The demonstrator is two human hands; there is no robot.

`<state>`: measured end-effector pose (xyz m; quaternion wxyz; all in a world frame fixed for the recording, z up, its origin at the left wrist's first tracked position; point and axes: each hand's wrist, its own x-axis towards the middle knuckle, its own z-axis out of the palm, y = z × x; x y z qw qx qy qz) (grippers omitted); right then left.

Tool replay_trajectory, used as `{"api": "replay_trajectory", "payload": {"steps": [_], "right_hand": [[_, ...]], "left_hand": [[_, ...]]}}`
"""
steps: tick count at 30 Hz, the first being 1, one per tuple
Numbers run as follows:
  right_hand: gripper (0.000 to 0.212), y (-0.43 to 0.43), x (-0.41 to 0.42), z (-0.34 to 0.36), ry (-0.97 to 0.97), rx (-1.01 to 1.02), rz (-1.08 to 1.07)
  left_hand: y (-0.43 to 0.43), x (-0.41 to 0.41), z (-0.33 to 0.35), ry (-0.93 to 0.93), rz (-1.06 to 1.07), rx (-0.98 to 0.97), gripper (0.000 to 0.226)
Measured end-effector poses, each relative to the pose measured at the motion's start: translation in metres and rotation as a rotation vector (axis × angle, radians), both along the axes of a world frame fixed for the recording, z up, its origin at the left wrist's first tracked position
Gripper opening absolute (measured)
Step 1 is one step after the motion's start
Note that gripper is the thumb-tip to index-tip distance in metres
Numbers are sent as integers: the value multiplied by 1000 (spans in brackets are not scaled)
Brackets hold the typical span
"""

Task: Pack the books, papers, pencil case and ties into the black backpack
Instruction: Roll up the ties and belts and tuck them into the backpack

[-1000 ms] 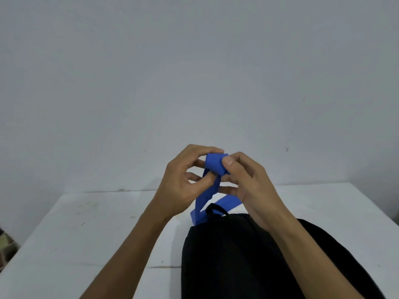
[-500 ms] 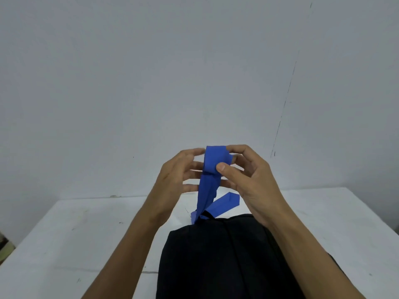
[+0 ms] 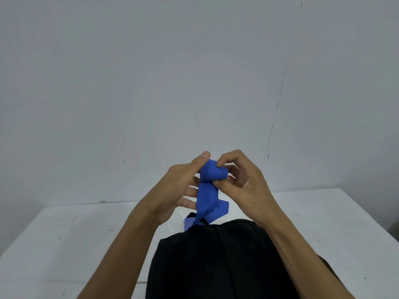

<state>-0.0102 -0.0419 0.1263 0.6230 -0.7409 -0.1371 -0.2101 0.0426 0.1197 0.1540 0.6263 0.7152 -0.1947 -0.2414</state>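
Observation:
A blue tie (image 3: 209,194) hangs in the air above the far end of the black backpack (image 3: 216,262), which lies on the white table (image 3: 64,244). The tie's top is rolled into a thick wad. My left hand (image 3: 181,186) grips the wad from the left with the thumb on top. My right hand (image 3: 244,182) pinches it from the right between thumb and fingers. The tie's loose tail drops down behind the backpack's top edge. Books, papers and pencil case are not in view.
A plain grey wall (image 3: 194,83) rises straight behind the table's far edge. The table's right corner (image 3: 345,190) shows at the right. A dark object peeks in at the far right edge (image 3: 395,231).
The rolled wad at the tie's top has grown thicker and the hanging tail is shorter. Both hands have shifted their grip around the roll.

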Motion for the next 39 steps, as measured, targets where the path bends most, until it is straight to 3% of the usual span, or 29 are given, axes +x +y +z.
{"api": "replay_trajectory", "payload": {"steps": [8,15,22,33,37,39], "right_hand": [[36,3,-3,-12,18,13,-41],[18,14,-8,-14,197,341,-71],[23,20,-11,-2,286,302,-161],[25,45,-4,-17,130,170,-432],[18,41,-7,-10,169,155,-279],[31,35,-8,-7,234,250,-179]], "left_hand": [[4,6,-10,0,29,-140,27],[8,3,-19,-293,89,-128,27],[10,7,-27,-538,65,-122,33],[10,6,-35,-504,135,-225,35],[16,9,-32,-473,116,-221,36],[19,11,-31,-450,94,-193,37]]}}
